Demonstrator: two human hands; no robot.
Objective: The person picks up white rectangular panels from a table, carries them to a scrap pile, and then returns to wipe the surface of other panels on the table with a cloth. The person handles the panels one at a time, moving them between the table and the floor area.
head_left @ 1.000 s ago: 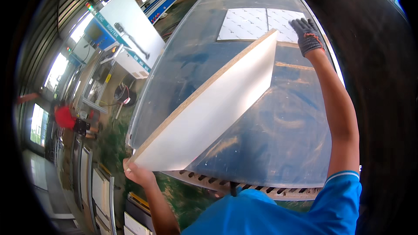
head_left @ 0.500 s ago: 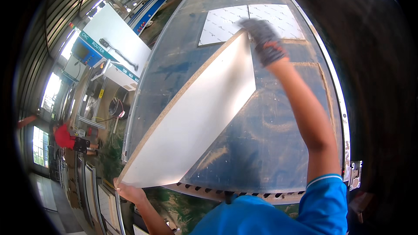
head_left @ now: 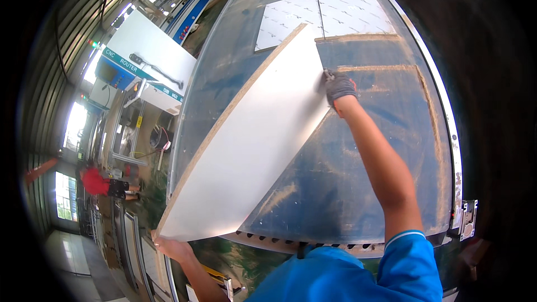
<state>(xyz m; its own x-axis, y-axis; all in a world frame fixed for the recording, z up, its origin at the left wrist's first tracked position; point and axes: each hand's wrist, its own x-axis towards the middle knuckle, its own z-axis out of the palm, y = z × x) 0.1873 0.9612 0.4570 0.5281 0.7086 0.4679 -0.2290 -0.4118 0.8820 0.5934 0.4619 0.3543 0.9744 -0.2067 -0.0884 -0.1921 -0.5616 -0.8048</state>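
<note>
A long white-faced particle board panel (head_left: 251,134) stands tilted on its edge, slanting from the near left over the blue-grey table (head_left: 358,190). Its raw brown chipboard edge faces up and to the left. My left hand (head_left: 171,248), bare, grips the panel's near lower corner just off the table's front edge. In a dark grey work glove, my right hand (head_left: 339,88) has its fingers curled on the panel's right edge, near the far end. Part of those fingers is hidden by the panel and the glove.
Two film-covered white panels (head_left: 352,14) lie side by side at the table's far end. Sawdust lines (head_left: 428,98) mark the table's right side. To the left stand a white machine cabinet (head_left: 151,50) and a person in a red shirt (head_left: 95,182). Boards (head_left: 137,246) lean at the lower left.
My right hand has come down from the panel's far top corner to its right edge, toward me. The left hand keeps its hold on the near corner. The view has shifted slightly.
</note>
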